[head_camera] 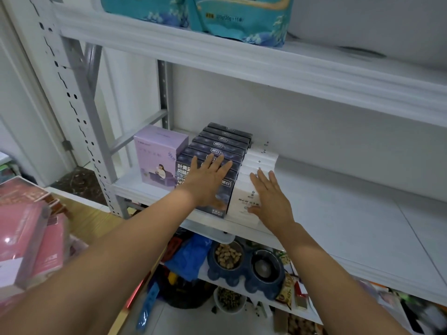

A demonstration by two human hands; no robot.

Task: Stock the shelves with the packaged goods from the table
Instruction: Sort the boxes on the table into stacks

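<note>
We have both hands out on the middle board of the white metal shelf unit [338, 209], where the stocked goods stand at its left end. Our left hand [208, 182] lies flat, fingers straight and slightly spread, on the front box of a row of dark navy cardboard boxes with white lettering [225, 143]. Its fingertips reach over the top edge and its thumb is against the box's front face; it presses rather than grasps. Our right hand [271, 201] lies just as flat and spread on the front of the neighbouring row of plain white cardboard boxes [262, 158], thumb out to the left, holding nothing. The two rows touch side by side and run back toward the wall. A lilac carton with a seated figure printed on it [157, 155] stands just left of the navy row. Teal printed pouches [242, 18] sit on the board above. At lower left, blurred pink film-wrapped boxes [24, 238] wait on the light wooden table [96, 221]. Below the shelf we see a dark blue double pet bowl [229, 259], one side filled with kibble.
</note>
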